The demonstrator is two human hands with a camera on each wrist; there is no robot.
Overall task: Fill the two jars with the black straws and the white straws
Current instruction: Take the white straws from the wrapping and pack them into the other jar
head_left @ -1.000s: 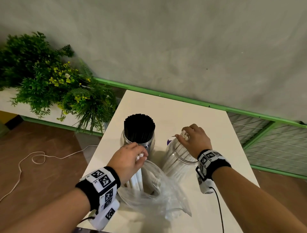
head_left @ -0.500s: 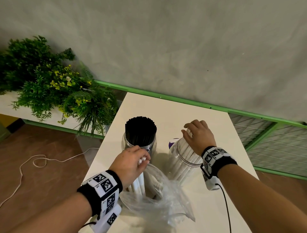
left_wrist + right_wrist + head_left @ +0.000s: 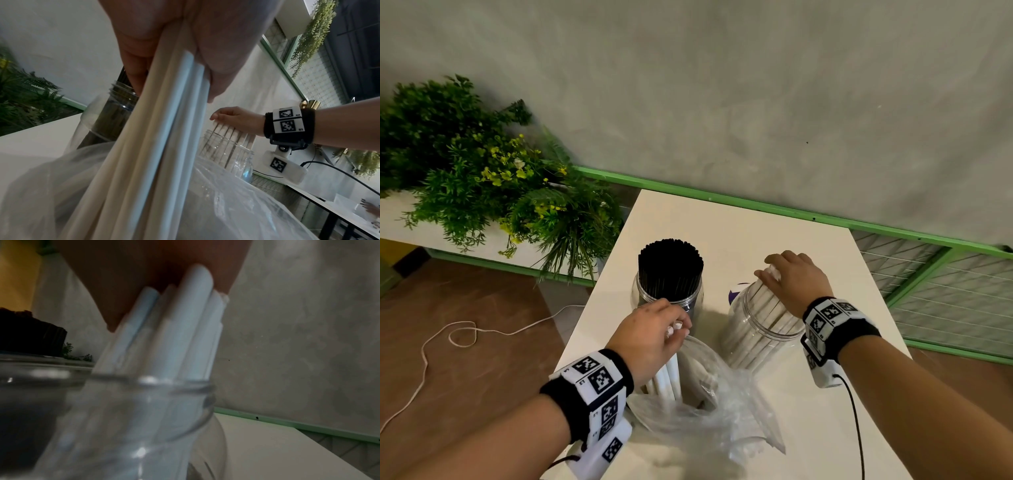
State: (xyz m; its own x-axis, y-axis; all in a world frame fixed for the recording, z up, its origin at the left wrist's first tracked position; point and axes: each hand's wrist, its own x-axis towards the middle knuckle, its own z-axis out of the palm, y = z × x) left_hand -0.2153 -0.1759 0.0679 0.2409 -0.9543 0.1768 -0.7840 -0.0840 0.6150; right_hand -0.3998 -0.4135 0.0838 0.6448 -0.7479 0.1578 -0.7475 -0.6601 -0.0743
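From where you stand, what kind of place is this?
Probably an indoor workspace or display corner, not a kitchen: a plain white table against a bare grey wall, leafy plants in a planter alongside, and green-framed wire mesh panels beside it.

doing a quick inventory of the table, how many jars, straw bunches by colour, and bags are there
jars: 2, black-straw jar and white-straw jar
black straw bunches: 1
white straw bunches: 2, one in the white-straw jar, one gripped by the left hand at the bag
plastic bags: 1
total: 6
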